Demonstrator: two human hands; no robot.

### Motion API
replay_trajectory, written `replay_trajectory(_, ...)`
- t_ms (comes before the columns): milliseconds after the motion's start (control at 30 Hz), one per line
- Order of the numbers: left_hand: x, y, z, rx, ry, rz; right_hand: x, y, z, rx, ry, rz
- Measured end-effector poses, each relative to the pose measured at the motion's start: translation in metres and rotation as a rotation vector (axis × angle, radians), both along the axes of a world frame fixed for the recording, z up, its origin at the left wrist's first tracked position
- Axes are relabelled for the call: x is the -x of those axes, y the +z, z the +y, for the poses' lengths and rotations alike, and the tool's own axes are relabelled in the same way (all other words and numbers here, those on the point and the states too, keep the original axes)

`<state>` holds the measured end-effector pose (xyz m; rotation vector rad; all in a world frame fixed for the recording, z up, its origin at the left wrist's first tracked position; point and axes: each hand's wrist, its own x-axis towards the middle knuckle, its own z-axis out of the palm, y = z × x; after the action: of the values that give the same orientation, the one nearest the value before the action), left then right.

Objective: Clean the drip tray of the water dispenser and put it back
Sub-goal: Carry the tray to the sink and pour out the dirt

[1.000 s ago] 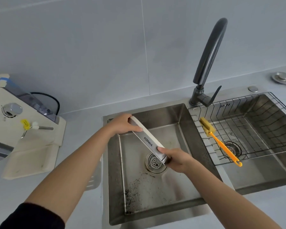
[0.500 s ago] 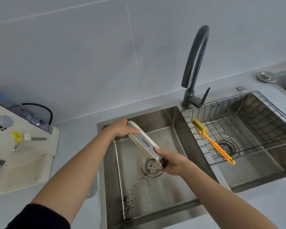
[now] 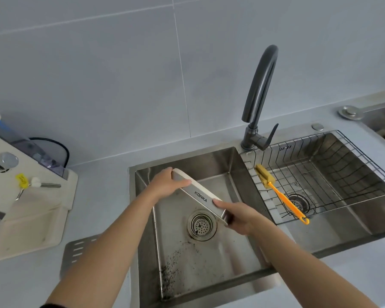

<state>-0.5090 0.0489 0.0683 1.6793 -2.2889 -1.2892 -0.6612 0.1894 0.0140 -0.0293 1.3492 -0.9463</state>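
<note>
Over the left basin of the sink (image 3: pixel 142 218) the drip tray (image 3: pixel 200 196) was up in the air, clear of the steel floor, held at both ends! Its long axis ran on a diagonal, from the far-left end down toward the near-right end, so the tray sloped downward to the right, with the lower end hanging just above and beside the round drain strainer (image 3: pixel 201 225). It was turned on its edge: the grey face with the KONKA lettering looked toward the camera, the cream rim ran along the top. The left hand (image 3: pixel 167 185) was wrapped over the upper, far end, thumb laid flat on the lettered face and fingers curled behind. The right hand (image 3: pixel 238 216) was clamped on the lower end, thumb pressed along the top edge, fingers tucked underneath. Dark specks lay scattered across the basin floor near the front left corner. The black faucet (image 3: pixel 260 96) arched over the divider, its spout to the left of the wire rack (image 3: pixel 353 152) in the right basin, where a yellow-headed brush (image 3: pixel 282 194) with an orange handle rested. At far left stood the cream water dispenser (image 3: pixel 27 207) on the counter, well apart from the tray.
</note>
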Motion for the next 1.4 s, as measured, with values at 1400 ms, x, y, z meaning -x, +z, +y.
replay_trajectory(1400,-0.054,-0.019,0.045,-0.505,0.507,0.656,-0.037,0.035,0.042,0.534,0.229,1.092)
